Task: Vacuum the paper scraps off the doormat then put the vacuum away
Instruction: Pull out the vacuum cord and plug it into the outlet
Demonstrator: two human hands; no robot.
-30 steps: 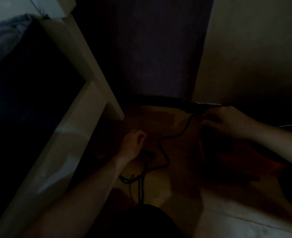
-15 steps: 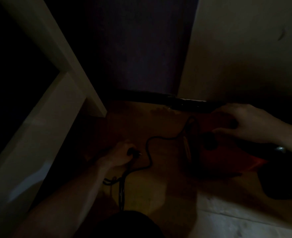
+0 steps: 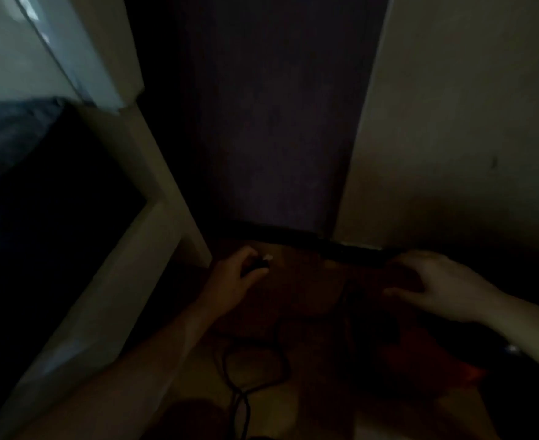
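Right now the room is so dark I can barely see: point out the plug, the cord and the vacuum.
plug (image 3: 259, 262): head view, dark body held in the left hand's fingers.
cord (image 3: 283, 365): head view, curve of the loop on the floor.
vacuum (image 3: 420, 363): head view, red body below the right hand.

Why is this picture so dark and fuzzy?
Head view: the corner is dim, so the red vacuum under the right hand nearly melts into shadow; the plug in the left hand is smeared by motion blur; only the pale wall catches light.
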